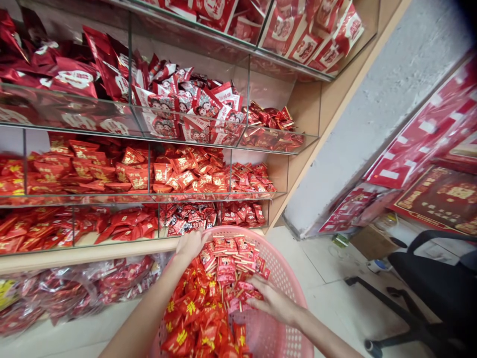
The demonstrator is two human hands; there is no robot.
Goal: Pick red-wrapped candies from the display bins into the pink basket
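A pink perforated plastic basket (pixel 286 278) sits low in the middle, holding several red and gold wrapped candies (pixel 208 308). My left hand (pixel 191 244) grips the basket's far rim, fingers curled over the edge. My right hand (pixel 271 300) reaches into the basket from the right, its fingers spread and pressed down among the small red packets (pixel 231 268); whether they have closed on any I cannot tell. Directly beyond the basket stands a glass-fronted shelf rack (pixel 156 198) with compartments full of red candy packets.
Clear bags of red sweets (pixel 74 293) lie under the wooden shelf edge at the left. A black office chair (pixel 432 288) stands on the tiled floor at the right. Red paper decorations (pixel 421 149) lean against the grey wall, with a cardboard box (pixel 372 241) below.
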